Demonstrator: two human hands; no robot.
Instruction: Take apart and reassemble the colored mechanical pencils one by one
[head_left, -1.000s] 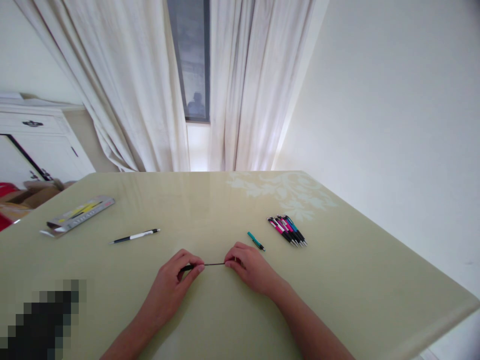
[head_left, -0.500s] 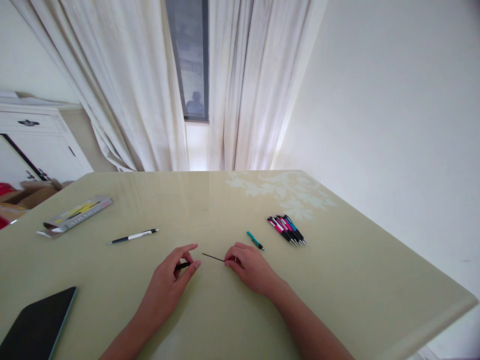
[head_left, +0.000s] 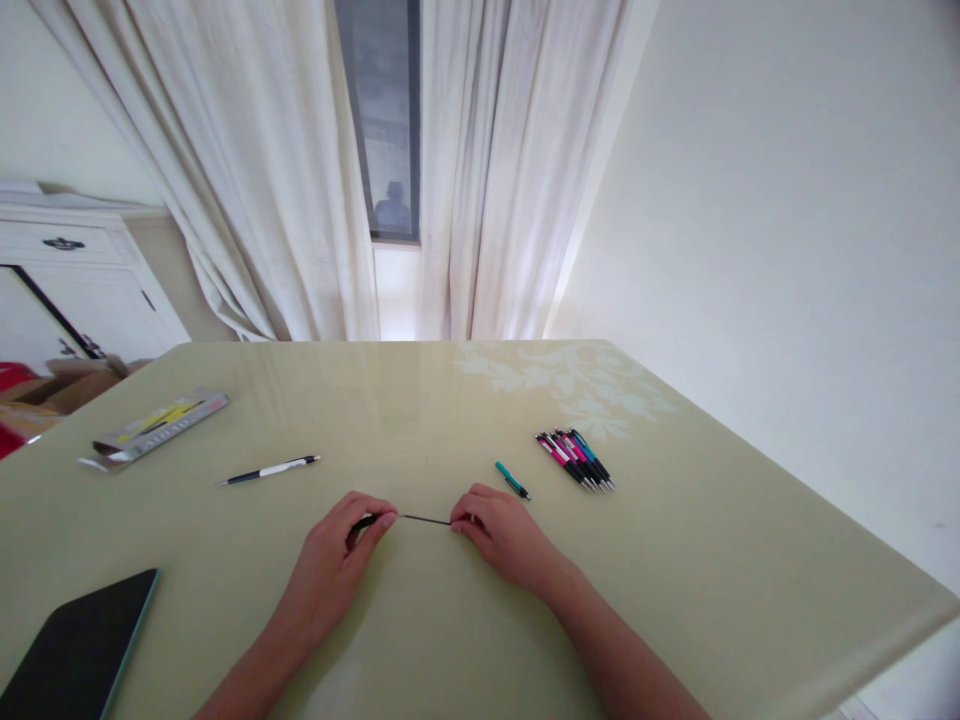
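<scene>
My left hand (head_left: 337, 555) pinches a short black pen part (head_left: 365, 521) just above the pale green table (head_left: 675, 540). My right hand (head_left: 504, 532) is closed on the far end of a thin dark refill rod (head_left: 425, 519). The rod spans the gap between both hands, its tip meeting the left fingertips. A short teal pen piece (head_left: 512, 480) lies just beyond my right hand.
A bundle of pink, teal and black pens (head_left: 575, 460) lies at the right. A white and black pen (head_left: 268, 470) lies at the left, a flat pen package (head_left: 154, 425) further left. A dark tablet (head_left: 75, 660) sits at the near left corner. Curtains hang behind.
Half a second ago my left hand had come off the rod with fingers loosened; now it is pinched again and the rod's tip meets the black part.
</scene>
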